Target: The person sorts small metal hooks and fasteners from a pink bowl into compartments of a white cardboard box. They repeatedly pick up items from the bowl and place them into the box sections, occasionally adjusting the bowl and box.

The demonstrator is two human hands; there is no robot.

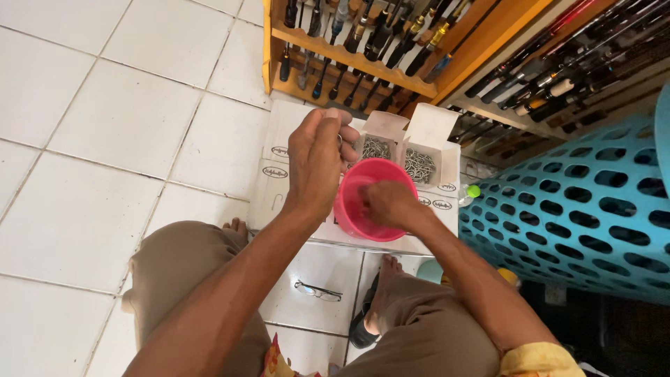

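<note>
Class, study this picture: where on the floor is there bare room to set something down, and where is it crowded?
Bare white floor tiles stretch left of the white boxes and the person's knee. A smaller patch lies between the feet, beside the eyeglasses. It is crowded around the pink bowl, the open boxes of hooks, the rod rack and the teal basket.

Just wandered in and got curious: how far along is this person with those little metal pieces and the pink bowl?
Done so far: two white boxes stand open, both full of small metal pieces. In hand: the right hand reaches into the pink bowl, while the left hand is raised above it, fingers pinched; whether it holds anything is unclear. Left: both boxes look well filled, so much seems untouched. The bowl's contents are hidden.
</note>
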